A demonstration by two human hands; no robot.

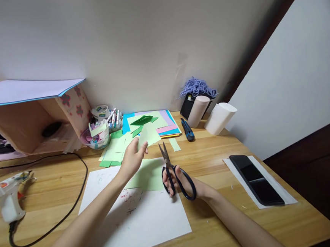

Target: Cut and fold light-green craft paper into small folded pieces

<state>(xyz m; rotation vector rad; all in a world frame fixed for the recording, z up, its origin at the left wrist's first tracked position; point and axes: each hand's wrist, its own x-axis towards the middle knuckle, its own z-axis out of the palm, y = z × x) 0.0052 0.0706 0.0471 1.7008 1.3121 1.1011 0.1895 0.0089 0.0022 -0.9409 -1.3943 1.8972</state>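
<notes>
Pinched in my left hand (133, 156) is a small piece of light green paper (149, 135), raised above the table. My right hand (172, 178) grips a pair of scissors (167, 157) with large black handles, its blades pointing away from me and slightly apart. The blade tips are just right of the held paper, not touching it as far as I can see. Below both hands a larger light green sheet (149, 178) lies on a white sheet (149, 220) marked with small red and dark strokes.
Green paper scraps (114, 152) and a stack of coloured sheets (164, 118) lie behind my hands. A box cutter (187, 130), paper rolls (198, 111) and a phone (256, 179) are to the right. At left are a glue gun (9, 198), its black cable, and a cup of scraps (99, 134).
</notes>
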